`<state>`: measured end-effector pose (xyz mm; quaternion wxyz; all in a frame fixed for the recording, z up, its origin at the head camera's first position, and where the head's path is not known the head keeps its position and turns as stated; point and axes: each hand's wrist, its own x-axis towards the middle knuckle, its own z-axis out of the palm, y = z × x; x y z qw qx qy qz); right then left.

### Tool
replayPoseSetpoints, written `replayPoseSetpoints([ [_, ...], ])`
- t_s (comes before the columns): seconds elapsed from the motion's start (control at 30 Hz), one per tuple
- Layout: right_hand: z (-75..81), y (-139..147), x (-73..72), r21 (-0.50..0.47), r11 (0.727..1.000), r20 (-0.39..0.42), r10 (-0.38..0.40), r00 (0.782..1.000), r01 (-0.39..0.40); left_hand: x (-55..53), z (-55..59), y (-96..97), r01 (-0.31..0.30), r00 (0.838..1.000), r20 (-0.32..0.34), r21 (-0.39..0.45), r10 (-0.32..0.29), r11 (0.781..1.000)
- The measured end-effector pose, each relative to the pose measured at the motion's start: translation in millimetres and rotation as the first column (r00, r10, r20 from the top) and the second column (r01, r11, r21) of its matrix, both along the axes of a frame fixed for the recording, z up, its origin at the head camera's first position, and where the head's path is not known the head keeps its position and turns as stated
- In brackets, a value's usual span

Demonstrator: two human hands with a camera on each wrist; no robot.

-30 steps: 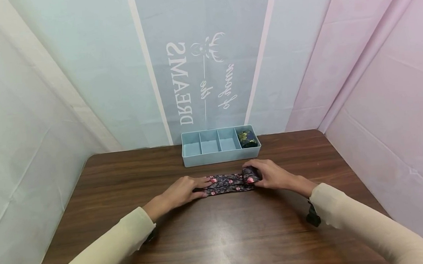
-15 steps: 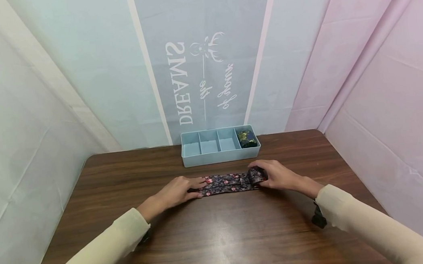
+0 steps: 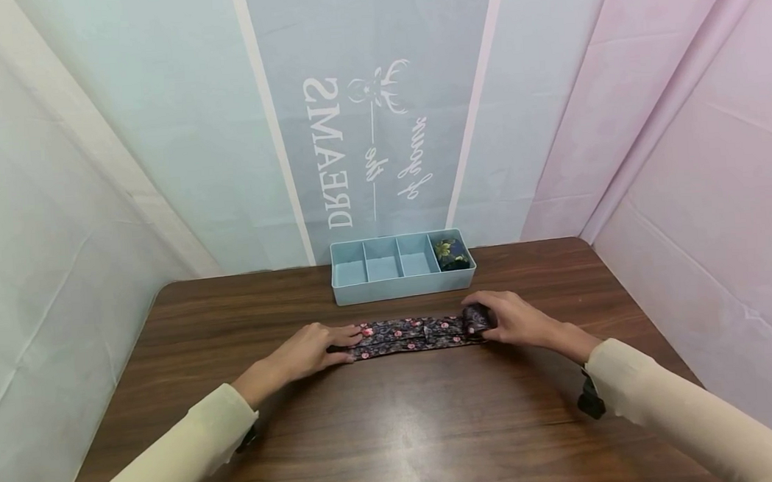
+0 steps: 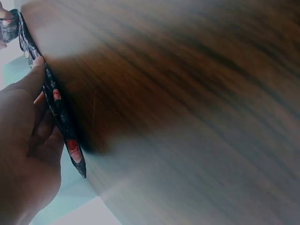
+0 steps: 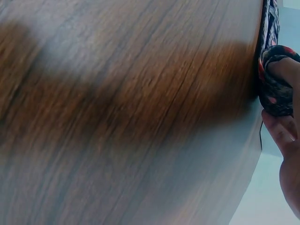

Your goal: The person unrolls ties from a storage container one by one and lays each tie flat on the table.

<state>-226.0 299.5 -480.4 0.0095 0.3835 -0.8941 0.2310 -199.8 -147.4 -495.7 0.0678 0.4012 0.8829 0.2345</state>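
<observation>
A pale sheet [image 3: 372, 13] hung behind the table, with white words [image 3: 327, 152] and antlers [image 3: 395, 85] on it. The brown table [image 3: 398, 432] had dark lines in its wood and a shiny patch in front. Two cream sleeves [image 3: 173, 453] reached in over it, one from each side. At the back of the table, close to the sheet, sat a blue box [image 3: 402, 289] with four slots in a row. In front of the box, near but apart from it, lay the strip [image 3: 398, 334], dark with pink and red flowers. Most of it was flat on the table. The right hand [image 3: 513, 320] had its thumb and fingers curled round the strip's rolled end [image 3: 475, 318]. The left hand [image 3: 306, 351] was on the other end, fingers nearly straight, with a gap between them and the thumb. It touched the strip, but I could not tell how hard it pressed. A dark roll [image 3: 453, 254] with yellow flowers sat in the box's far right slot. A little black thing [image 3: 591, 404] stuck out under the right cuff.
</observation>
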Motion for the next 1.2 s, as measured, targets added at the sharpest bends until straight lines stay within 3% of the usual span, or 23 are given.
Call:
replayPoseSetpoints([
  [0.33,1.1,10,1.4,0.047,0.998,0.017,-0.034,0.999,0.033,1.8,0.4,-12.9,-0.004,1.000,0.004,0.007,0.004,1.000],
  [0.63,0.9,8,-0.2,0.050,0.999,0.017,-0.010,1.000,0.009,3.1,2.1,-12.4,-0.008,0.997,-0.073,-0.015,0.006,1.000],
  [0.87,0.2,8,-1.0,0.047,0.999,0.013,-0.002,1.000,0.001,0.5,8.9,11.0,-0.065,0.991,-0.120,-0.019,0.062,0.998],
  [1.2,-0.6,5,0.0,0.057,0.998,0.005,-0.003,1.000,0.003,-9.9,10.8,62.5,0.028,0.995,-0.095,-0.001,-0.028,1.000],
])
